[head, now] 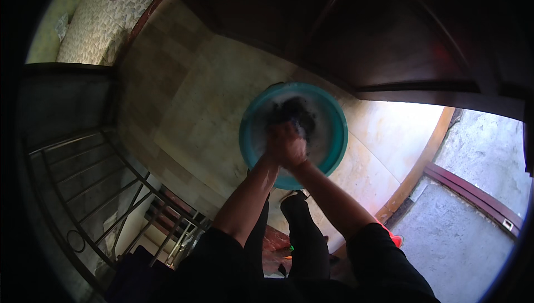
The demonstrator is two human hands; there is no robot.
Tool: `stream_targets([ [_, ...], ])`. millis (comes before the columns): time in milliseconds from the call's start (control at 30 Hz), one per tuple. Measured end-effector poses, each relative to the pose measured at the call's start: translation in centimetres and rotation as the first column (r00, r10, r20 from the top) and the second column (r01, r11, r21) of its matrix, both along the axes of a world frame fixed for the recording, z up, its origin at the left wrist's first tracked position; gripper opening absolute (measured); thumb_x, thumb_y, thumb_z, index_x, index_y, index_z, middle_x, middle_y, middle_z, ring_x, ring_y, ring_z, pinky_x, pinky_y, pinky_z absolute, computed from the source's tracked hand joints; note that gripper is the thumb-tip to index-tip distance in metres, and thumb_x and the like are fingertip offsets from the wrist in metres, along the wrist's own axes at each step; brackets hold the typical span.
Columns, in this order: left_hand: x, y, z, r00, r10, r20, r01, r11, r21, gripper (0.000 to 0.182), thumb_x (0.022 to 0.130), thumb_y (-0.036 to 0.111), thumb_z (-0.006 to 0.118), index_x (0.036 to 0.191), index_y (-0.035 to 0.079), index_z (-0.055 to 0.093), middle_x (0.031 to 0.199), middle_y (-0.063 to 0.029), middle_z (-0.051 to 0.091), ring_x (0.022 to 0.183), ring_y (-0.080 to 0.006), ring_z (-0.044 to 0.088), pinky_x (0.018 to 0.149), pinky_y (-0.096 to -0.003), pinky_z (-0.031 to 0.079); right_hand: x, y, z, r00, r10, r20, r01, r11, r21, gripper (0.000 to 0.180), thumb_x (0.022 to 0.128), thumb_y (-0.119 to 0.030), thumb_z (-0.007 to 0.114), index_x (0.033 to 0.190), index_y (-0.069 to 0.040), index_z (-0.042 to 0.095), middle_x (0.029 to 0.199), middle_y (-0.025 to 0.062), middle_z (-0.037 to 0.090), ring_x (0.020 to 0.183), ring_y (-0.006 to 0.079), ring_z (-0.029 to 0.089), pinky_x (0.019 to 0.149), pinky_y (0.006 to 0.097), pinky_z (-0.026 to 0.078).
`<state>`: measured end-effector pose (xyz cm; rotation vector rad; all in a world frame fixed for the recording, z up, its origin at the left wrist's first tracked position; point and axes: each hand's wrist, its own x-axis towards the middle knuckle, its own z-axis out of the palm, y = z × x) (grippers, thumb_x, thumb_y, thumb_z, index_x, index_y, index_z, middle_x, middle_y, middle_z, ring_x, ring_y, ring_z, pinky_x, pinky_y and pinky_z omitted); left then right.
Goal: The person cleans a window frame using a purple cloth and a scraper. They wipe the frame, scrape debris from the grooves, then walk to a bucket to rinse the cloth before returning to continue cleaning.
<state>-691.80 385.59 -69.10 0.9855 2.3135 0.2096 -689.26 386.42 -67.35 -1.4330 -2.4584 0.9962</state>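
A round teal plastic basin (342, 132) stands on the tiled floor in front of my feet, with whitish, sudsy water in it. A dark, wet cloth (297, 109) lies in the water toward the far side. My left hand (273, 138) and my right hand (295, 148) are pressed together over the near end of this cloth, gripping it between them. Motion blur hides the single fingers. Both forearms reach down over the basin's near rim, and the left one looks wet.
Dark wooden panels (267, 7) rise beyond the basin. Metal railings (121, 203) stand at the left. Pale floor tiles (200, 107) surround the basin. At the right, a doorway sill (417, 169) borders grey concrete (459, 228). A red object (396, 240) lies partly hidden by my right arm.
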Motion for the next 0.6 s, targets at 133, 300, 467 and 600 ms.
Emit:
stream_targets([
  [133, -3.6, -1.6, -1.8, -0.067, 0.406, 0.912, -0.677, 0.653, -0.341, 0.049, 0.090, 0.036, 0.054, 0.132, 0.011, 0.046, 0.126, -0.0063, 0.053, 0.116, -0.0188, 0.050, 0.098, -0.0349, 0.039, 5.5, 6.7, -7.3, 0.893, -0.382, 0.237, 0.407, 0.911, -0.063, 0.034, 0.090, -0.039, 0.052, 0.108, -0.011, 0.058, 0.109, 0.0160, 0.058, 0.089, 0.0372, 0.062, 0.075, 0.0466, 0.052],
  [300, -3.2, -1.0, 0.0, 0.116, 0.155, 0.981, -0.681, 0.731, -0.035, 0.070, 0.091, 0.040, 0.055, 0.146, 0.010, 0.026, 0.129, -0.0084, 0.053, 0.115, -0.0172, 0.051, 0.100, -0.0332, 0.034, 12.3, 2.7, -13.0, 0.481, -0.835, -0.267, -0.028, 0.290, -0.957, 0.041, 0.094, -0.030, 0.051, 0.129, -0.008, 0.048, 0.124, 0.0119, 0.055, 0.109, 0.0234, 0.055, 0.093, 0.0365, 0.045],
  [467, -0.4, -4.1, 3.8, 0.158, 0.147, 0.976, -0.414, 0.907, -0.070, 0.082, 0.093, 0.038, 0.053, 0.150, 0.012, 0.000, 0.145, -0.0117, 0.034, 0.132, -0.0209, 0.036, 0.103, -0.0339, 0.029, 9.0, 0.4, -6.4, 0.754, -0.636, -0.163, 0.085, 0.340, -0.937, 0.042, 0.089, -0.025, 0.056, 0.126, -0.007, 0.050, 0.123, 0.0086, 0.056, 0.112, 0.0191, 0.052, 0.092, 0.0344, 0.043],
  [600, -2.9, -6.2, 5.9, 0.002, 0.185, 0.983, -0.470, 0.867, -0.163, 0.080, 0.091, 0.039, 0.056, 0.150, 0.021, 0.006, 0.144, -0.0145, 0.033, 0.127, -0.0289, 0.042, 0.098, -0.0455, 0.037, 8.7, 2.5, -11.2, 0.780, -0.618, 0.101, 0.562, 0.621, -0.546, 0.039, 0.084, -0.016, 0.055, 0.122, -0.006, 0.053, 0.118, 0.0148, 0.056, 0.107, 0.0285, 0.056, 0.083, 0.0390, 0.048],
])
